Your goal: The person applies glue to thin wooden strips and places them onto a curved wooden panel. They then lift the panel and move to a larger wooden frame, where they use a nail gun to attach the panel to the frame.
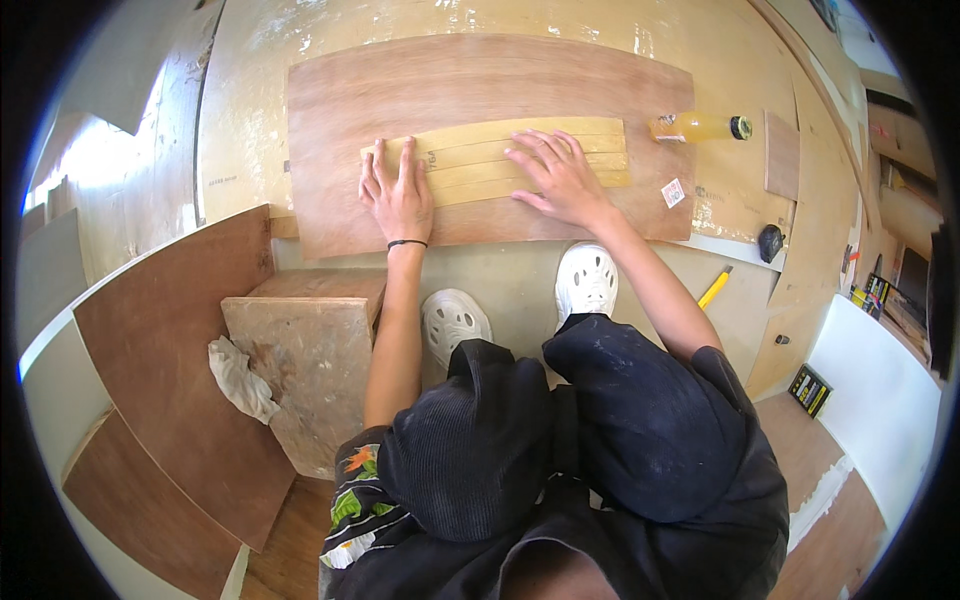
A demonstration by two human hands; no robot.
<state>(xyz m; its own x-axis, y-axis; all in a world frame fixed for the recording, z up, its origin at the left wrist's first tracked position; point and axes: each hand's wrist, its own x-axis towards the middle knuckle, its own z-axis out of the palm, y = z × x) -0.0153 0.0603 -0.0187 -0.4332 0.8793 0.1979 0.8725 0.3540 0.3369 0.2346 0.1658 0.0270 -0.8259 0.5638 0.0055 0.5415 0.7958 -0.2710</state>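
- Head view, nearest first: the person crouches over the floor, dark trousers filling the lower middle, with two white perforated clogs just beyond the knees.
- At about nine o'clock from the clogs lies one pale crumpled rag against a worn board; two darker plywood sheets lie further toward eight o'clock.
- At three o'clock from the clogs lies one yellow utility knife, with one small black object beyond it.
- Left hand, a black band at the wrist, lies flat with fingers together and extended, palm pressing the left end of the pale veneer strips; nothing is gripped.
- Right hand lies flat with fingers spread, pressing the strips right of centre; nothing is gripped either.
- I count roughly four strips side by side, seated on one large brown plywood panel at twelve o'clock.
- Judged step: pressing the strips down onto the panel; a next move would call for even pressure toward the uncovered right end.
- Farthest, at one o'clock: one yellow bottle lying on its side.
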